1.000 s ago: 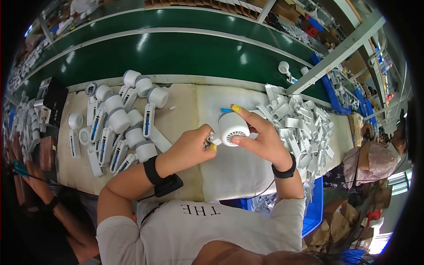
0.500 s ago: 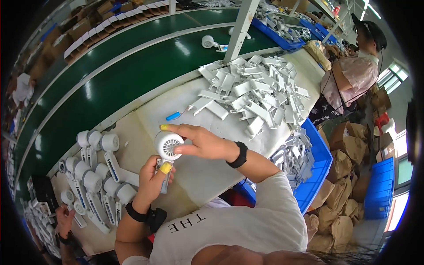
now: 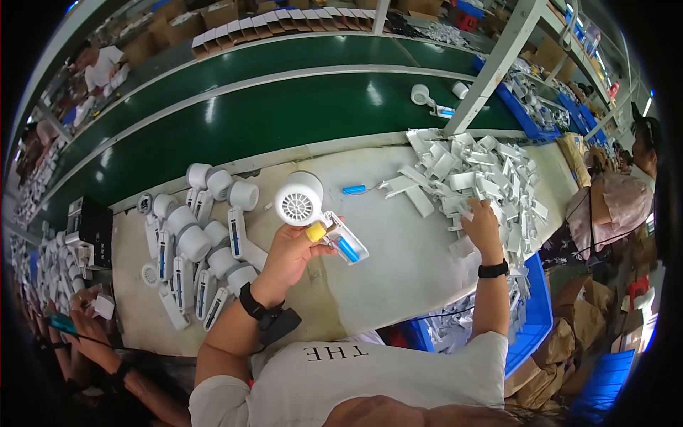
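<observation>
My left hand is closed around a white handheld fan, its round grille facing up. The fan's handle is uncovered, and a blue battery cell shows inside. A yellow wrap covers my left thumb tip. On the right, my right hand reaches to the near left side of a heap of white plastic handle covers. Its fingers look apart and touch the pieces; no piece is visibly gripped. Between the hands, a loose blue cell with wires lies on the table beside the heap.
Several white fans stand and lie on the table at left, near a black box. A co-worker's hands are at the lower left. Beyond runs a green conveyor. A blue bin of parts sits below the right edge.
My right hand has left the fan and moved right to the heap of covers. The fan in my left hand has tilted, showing its open handle. The view has turned.
</observation>
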`<state>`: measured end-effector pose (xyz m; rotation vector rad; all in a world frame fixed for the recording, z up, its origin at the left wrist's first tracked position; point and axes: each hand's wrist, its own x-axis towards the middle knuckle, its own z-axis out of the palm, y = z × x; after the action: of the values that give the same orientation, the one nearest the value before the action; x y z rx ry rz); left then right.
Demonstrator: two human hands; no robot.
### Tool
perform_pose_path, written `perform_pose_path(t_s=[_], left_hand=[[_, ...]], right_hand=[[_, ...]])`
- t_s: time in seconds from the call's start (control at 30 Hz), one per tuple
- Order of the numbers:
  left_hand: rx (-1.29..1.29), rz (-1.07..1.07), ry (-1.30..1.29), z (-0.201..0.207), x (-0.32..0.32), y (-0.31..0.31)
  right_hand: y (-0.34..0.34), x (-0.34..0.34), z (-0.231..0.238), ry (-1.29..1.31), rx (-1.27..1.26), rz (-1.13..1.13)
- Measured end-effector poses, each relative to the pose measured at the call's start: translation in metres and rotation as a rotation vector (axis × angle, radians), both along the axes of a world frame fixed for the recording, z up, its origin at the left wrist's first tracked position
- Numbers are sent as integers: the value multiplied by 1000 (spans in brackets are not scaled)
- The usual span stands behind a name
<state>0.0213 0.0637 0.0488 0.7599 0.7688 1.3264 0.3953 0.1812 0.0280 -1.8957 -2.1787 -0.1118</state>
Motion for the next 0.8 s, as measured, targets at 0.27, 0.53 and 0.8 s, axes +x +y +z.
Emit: perform_pose_path(t_s=[0.27, 0.53, 0.8], left_hand=[[54, 101, -56, -11, 5, 1], [9, 225, -181, -26, 25, -3], [115, 417, -171, -29, 33, -4]], right_hand=[[-7, -17, 18, 308, 72, 38], [-85, -188, 65, 422, 137, 797], [-88, -227, 42, 392, 258, 705]])
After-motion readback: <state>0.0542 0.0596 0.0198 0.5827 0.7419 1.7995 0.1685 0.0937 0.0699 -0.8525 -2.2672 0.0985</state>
